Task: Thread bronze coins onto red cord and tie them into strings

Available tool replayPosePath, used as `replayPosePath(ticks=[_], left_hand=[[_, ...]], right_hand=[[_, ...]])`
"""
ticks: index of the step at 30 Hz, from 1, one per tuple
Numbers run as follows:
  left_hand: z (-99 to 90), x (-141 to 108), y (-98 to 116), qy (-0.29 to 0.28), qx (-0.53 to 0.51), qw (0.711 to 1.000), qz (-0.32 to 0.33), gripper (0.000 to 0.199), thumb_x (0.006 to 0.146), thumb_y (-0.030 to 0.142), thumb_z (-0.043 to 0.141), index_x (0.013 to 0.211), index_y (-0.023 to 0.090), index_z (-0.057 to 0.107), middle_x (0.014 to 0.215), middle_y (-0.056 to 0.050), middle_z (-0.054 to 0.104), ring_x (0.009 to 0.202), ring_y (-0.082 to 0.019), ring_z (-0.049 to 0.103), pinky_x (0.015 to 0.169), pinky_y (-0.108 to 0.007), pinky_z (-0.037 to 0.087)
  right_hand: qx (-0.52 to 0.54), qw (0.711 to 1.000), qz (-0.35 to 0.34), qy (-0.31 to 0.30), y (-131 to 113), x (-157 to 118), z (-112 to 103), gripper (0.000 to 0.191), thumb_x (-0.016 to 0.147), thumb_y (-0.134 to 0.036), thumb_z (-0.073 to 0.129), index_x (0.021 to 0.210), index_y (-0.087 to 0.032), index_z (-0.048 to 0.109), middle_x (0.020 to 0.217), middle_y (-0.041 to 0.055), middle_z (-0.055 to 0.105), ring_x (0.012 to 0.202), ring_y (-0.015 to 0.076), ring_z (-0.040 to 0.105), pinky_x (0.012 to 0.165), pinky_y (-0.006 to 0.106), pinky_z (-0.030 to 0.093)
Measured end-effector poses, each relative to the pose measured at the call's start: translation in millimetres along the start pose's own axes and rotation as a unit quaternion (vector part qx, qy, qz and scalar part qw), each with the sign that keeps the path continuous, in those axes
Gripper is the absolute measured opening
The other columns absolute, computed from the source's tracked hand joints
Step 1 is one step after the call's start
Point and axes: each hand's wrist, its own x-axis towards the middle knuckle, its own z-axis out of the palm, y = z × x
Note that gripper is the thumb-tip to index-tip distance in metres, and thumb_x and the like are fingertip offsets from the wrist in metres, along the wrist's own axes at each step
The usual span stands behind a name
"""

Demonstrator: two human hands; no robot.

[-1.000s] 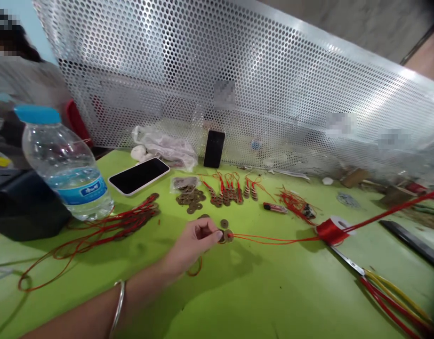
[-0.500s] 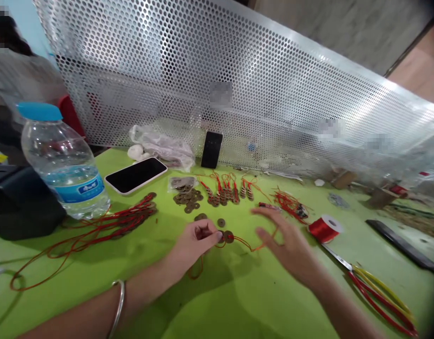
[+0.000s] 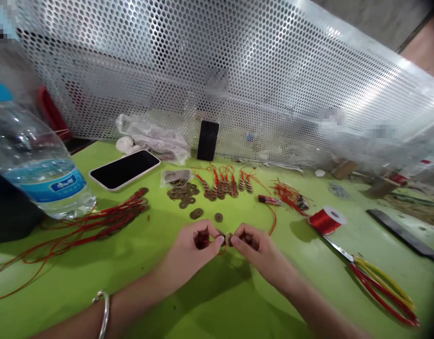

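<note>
My left hand (image 3: 201,242) pinches a dark round coin (image 3: 222,238) with red cord at its edge. Facing it, my right hand (image 3: 254,242) is closed with thumb and finger against a second brass-coloured coin (image 3: 229,239). The two coins sit side by side between my fingertips, just above the green table. A thin red cord (image 3: 273,221) trails on the table behind my right hand. Just beyond my hands lie a loose holed coin (image 3: 219,217) and a small overlapping pair of coins (image 3: 196,213). What is inside the curled fingers is hidden.
Coin pile (image 3: 183,190), corded coin strings (image 3: 222,188) and a lighter (image 3: 269,200) lie ahead. Left are a water bottle (image 3: 44,179), phone (image 3: 125,170) and coins on long red cords (image 3: 121,216). Right are a red cord spool (image 3: 326,221), scissors (image 3: 379,292) and a black bar (image 3: 402,233).
My right hand, open and apart before, has come left and closed on the coin beside my left fingers. The left hand keeps its pinch. The view has shifted slightly.
</note>
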Motion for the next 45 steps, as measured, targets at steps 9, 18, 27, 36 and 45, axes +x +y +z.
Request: replayPosePath(ticks=[9,18,27,36,45], left_hand=[[0.8,-6,5,0.018,0.079,0.993,0.083,0.012,0.082,0.023,0.051,0.071,0.019,0.053,0.083,0.002,0.060,0.060,-0.010,0.045,0.054,-0.022,0.034],[1.0,-6,5,0.012,0.069,0.994,0.089,0.017,0.083,0.027,0.050,0.068,0.018,0.049,0.079,0.001,0.057,0.061,-0.010,0.046,0.053,-0.022,0.034],[1.6,-7,7,0.004,0.074,0.993,0.089,0.015,0.083,0.024,0.049,0.068,0.019,0.050,0.081,0.000,0.057,0.065,-0.013,0.050,0.056,-0.024,0.037],[-7.9,-1,22,0.024,0.210,0.970,0.116,0.010,0.076,0.021,0.058,0.067,0.022,0.061,0.092,-0.001,0.065,0.093,-0.020,0.059,0.086,-0.034,0.041],[-20.8,-2,69,0.008,0.335,0.934,0.124,0.009,0.072,0.026,0.065,0.064,0.026,0.069,0.095,0.001,0.068,0.094,-0.022,0.060,0.088,-0.033,0.041]], right_hand=[[0.087,0.996,0.007,0.017,3,-5,9,0.035,0.082,-0.051,0.055,0.073,-0.018,0.050,0.060,-0.0059,0.037,0.052,0.0081,0.029,0.048,0.022,0.023],[0.077,0.996,0.018,0.041,8,-2,15,0.036,0.077,-0.052,0.059,0.074,-0.016,0.059,0.061,-0.0022,0.047,0.054,0.0092,0.035,0.048,0.023,0.024],[0.119,0.993,0.023,0.010,7,-2,12,0.036,0.075,-0.052,0.062,0.074,-0.016,0.060,0.058,-0.0050,0.040,0.049,0.0066,0.029,0.044,0.021,0.021],[0.181,0.983,-0.015,0.015,6,1,9,0.033,0.073,-0.050,0.067,0.074,-0.018,0.059,0.083,0.0016,0.057,0.055,0.0073,0.042,0.046,0.020,0.031],[0.296,0.954,-0.041,-0.017,0,-3,19,0.030,0.075,-0.042,0.069,0.067,-0.018,0.052,0.075,-0.0028,0.054,0.046,0.0038,0.029,0.043,0.020,0.023]])
